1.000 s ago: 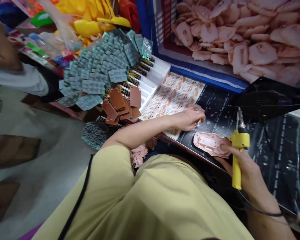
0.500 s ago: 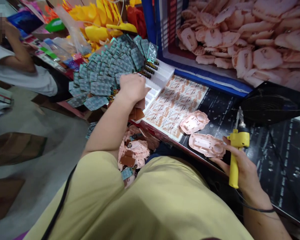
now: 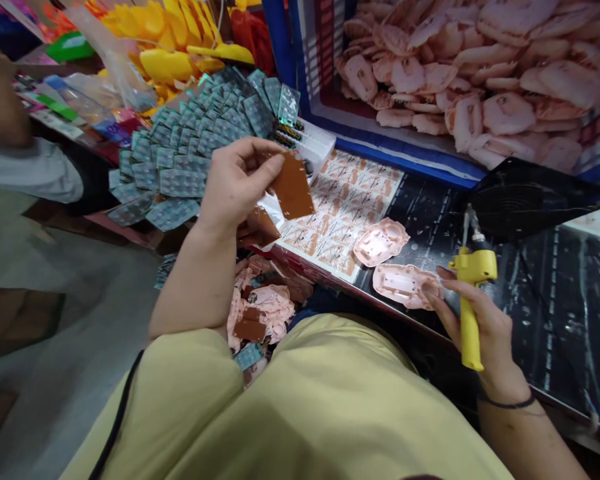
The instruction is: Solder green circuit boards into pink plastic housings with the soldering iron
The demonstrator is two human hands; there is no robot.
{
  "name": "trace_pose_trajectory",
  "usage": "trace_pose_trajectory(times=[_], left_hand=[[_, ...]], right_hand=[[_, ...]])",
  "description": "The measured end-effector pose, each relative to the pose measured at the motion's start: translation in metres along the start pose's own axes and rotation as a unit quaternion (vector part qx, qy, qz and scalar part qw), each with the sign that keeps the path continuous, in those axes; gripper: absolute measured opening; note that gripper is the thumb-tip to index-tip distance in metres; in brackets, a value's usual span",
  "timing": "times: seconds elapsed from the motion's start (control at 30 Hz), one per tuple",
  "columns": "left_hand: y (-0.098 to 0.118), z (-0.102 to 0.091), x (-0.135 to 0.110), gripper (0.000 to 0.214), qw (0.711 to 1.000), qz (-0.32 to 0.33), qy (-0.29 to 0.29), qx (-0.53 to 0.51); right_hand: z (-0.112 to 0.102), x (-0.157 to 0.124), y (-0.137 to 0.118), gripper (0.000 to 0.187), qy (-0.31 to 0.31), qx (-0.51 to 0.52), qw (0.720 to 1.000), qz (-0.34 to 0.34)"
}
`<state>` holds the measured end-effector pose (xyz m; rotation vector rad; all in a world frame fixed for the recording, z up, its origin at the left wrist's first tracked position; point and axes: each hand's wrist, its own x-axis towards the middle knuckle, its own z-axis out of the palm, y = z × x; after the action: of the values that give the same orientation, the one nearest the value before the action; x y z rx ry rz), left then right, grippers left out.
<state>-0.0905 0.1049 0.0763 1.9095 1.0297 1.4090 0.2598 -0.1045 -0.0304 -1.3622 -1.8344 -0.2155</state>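
My left hand (image 3: 243, 177) pinches a brown circuit board (image 3: 294, 187) by its upper left corner, raised above the bench. More brown boards (image 3: 260, 227) lie below it at the bench edge. In my right hand (image 3: 485, 320) is a yellow soldering gun (image 3: 471, 300), its metal tip pointing up and away from me. The thumb and fingertips of that hand also touch the right end of a pink plastic shell (image 3: 400, 283), which lies hollow side up. Just behind it rests a second pink shell (image 3: 381, 242), also hollow side up.
Green circuit boards (image 3: 200, 133) are heaped left, beside a white foam tray (image 3: 320, 143). A blue crate (image 3: 405, 157) of pink shells stands at the back, near a black fan (image 3: 525, 200). Pink parts (image 3: 267, 307) fill the space below the bench edge. Another person's arm (image 3: 3, 100) shows far left.
My left hand has come back from the green board pile toward me, now holding up a brown circuit board. My right hand stays by the near pink shell with the soldering gun.
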Motion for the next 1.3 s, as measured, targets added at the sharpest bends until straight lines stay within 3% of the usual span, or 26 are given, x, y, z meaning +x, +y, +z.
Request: trace_pose_trajectory(times=[0.1,0.2,0.3,0.37,0.43,0.53,0.63,0.7,0.87,1.1,1.3], left_hand=[[0.014,0.051,-0.034,0.04,0.981,-0.035,-0.055,-0.181],[0.019,0.106,-0.075,0.043,0.944,-0.102,-0.117,-0.29],[0.019,0.138,-0.103,0.046,0.912,-0.156,-0.167,-0.341],[0.018,0.142,-0.11,0.048,0.903,-0.173,-0.203,-0.335],[0.016,0.136,-0.107,0.049,0.913,-0.16,-0.237,-0.293],[0.016,0.123,-0.093,0.045,0.933,-0.085,-0.291,-0.196],[0.021,0.116,-0.082,0.045,0.922,-0.015,-0.355,-0.154],[0.024,0.117,-0.08,0.05,0.915,-0.001,-0.372,-0.155],[0.033,0.128,-0.082,0.048,0.908,-0.075,-0.344,-0.226],[0.044,0.145,-0.085,0.041,0.912,-0.163,-0.218,-0.307],[0.048,0.148,-0.077,0.048,0.895,-0.203,-0.229,-0.324]], right_hand=[[0.009,0.014,-0.021,0.035,0.012,0.082,0.996,0.038],[0.018,0.028,-0.043,0.046,0.025,0.188,0.979,0.08],[0.02,0.035,-0.052,0.036,0.101,0.146,0.98,0.094],[0.015,0.035,-0.051,0.031,0.136,0.097,0.984,0.062],[0.005,0.03,-0.047,0.036,0.125,0.081,0.989,0.01],[-0.012,0.02,-0.04,0.043,0.082,0.042,0.994,-0.057],[-0.025,0.012,-0.036,0.039,0.053,-0.034,0.993,-0.101],[-0.029,0.008,-0.035,0.036,0.039,-0.053,0.992,-0.109],[-0.027,0.003,-0.033,0.038,0.047,-0.07,0.99,-0.113],[-0.013,0.003,-0.04,0.04,0.074,-0.025,0.994,-0.076],[-0.01,0.007,-0.048,0.038,0.084,0.009,0.995,-0.062]])
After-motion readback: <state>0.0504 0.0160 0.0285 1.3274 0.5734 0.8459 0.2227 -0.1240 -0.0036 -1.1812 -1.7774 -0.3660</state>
